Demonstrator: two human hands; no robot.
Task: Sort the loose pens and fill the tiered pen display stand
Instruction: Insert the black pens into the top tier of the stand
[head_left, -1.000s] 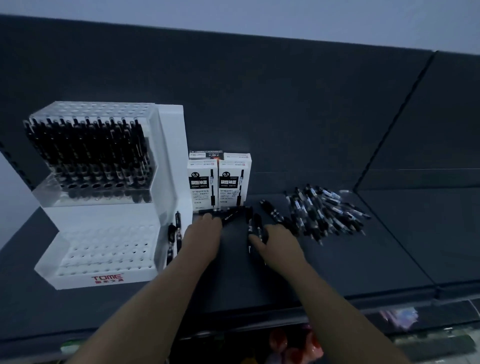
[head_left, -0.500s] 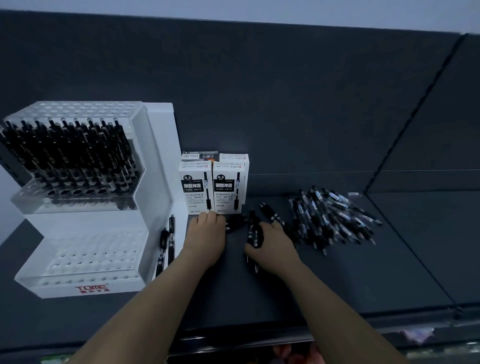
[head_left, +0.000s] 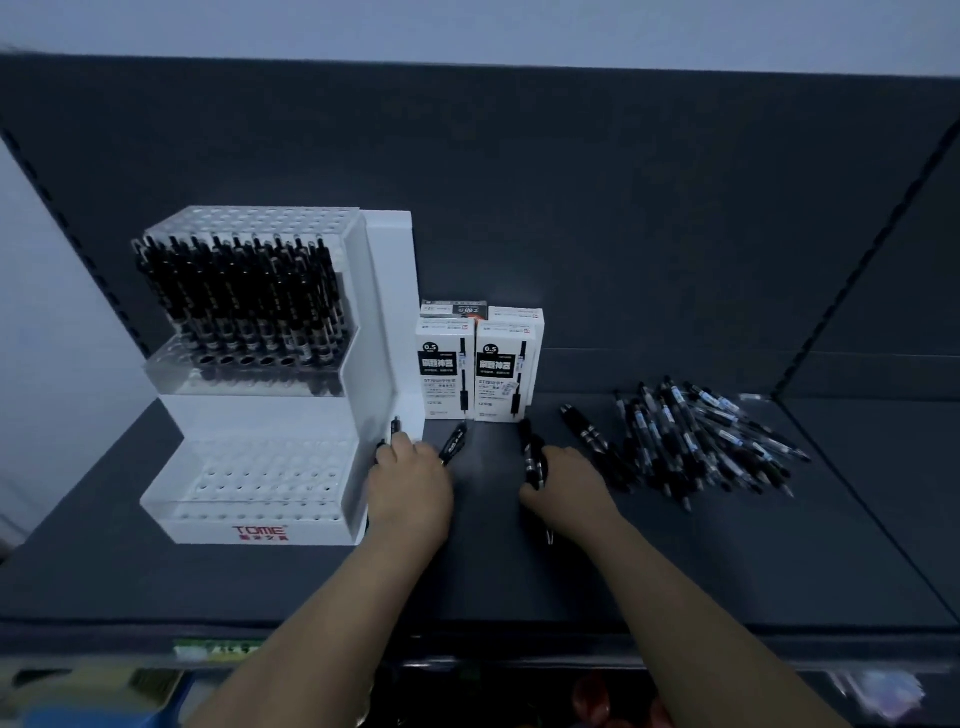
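Right grip (head_left: 566, 488): curled round a bundle of black pens (head_left: 532, 457), long axis running away from the person.
Left grip (head_left: 410, 483): at two upright pens (head_left: 394, 427) beside the tiered pen display stand (head_left: 384, 312); whether it pinches them, cannot tell.
Stand: left of both grips, nearer the left one; lower tier (head_left: 249, 480) unfilled, the likely destination.
Loose pen pile (head_left: 701, 441): on the shelf (head_left: 519, 571), just right of the right grip.

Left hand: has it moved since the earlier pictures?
Yes. The left hand moved left, from below the pen boxes toward the display stand.
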